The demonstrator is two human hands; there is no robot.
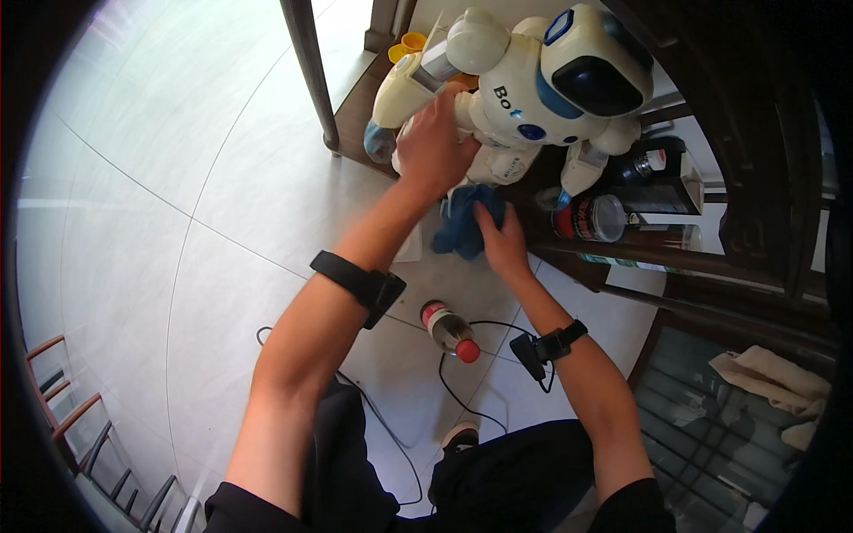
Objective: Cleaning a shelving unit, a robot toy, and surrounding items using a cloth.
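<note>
A large white toy robot (pixel 513 126) with a dark visor and blue trim leans forward on the dark wooden shelf. My left hand (pixel 433 143) grips its lower body beside one of its arms; some of my fingertips are hidden against the white plastic. In my right hand (pixel 504 243) is a bunched blue cloth (pixel 470 223), held against the robot's lower end. The cloth covers the part that it touches.
A clear plastic bottle (pixel 450 331) with a red cap stands on the tiled floor, near black cables (pixel 460 400). Jars (pixel 590 218) sit on the shelf (pixel 356 126) at right. A yellow cup (pixel 413 42) is behind the robot. A beige cloth (pixel 766 380) lies on a glass-topped table (pixel 686 406).
</note>
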